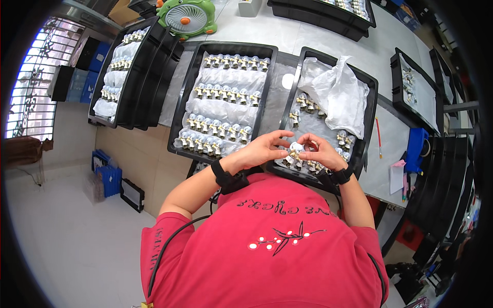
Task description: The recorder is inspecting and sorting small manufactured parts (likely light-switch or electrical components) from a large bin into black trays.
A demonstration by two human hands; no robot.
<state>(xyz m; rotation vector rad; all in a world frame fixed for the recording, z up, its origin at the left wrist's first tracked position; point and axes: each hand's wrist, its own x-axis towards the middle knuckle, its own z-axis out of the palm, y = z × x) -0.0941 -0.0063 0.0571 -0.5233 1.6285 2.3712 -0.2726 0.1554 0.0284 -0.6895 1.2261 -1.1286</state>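
Observation:
Over the near end of the right-hand black tray (374, 95), my left hand (263, 149) and my right hand (324, 152) meet around one small figurine (296, 148). It has a pale, round blue-white head and a white and gold body. My left thumb touches its side while the left index finger arches above. From the other side, my right thumb and fingers pinch it. Similar figurines (345, 138) lie in this tray, partly under crumpled white sheeting (345, 102). Just left stands another black tray (181, 115) with rows of figurines (215, 126) between white sheets.
Stacked black trays (154, 77) lean at the left. A green frog-shaped fan (187, 19) stands behind them. More trays (328, 18) sit at the back and right (418, 92). On the right are a red pencil (378, 136) and a blue holder (416, 149).

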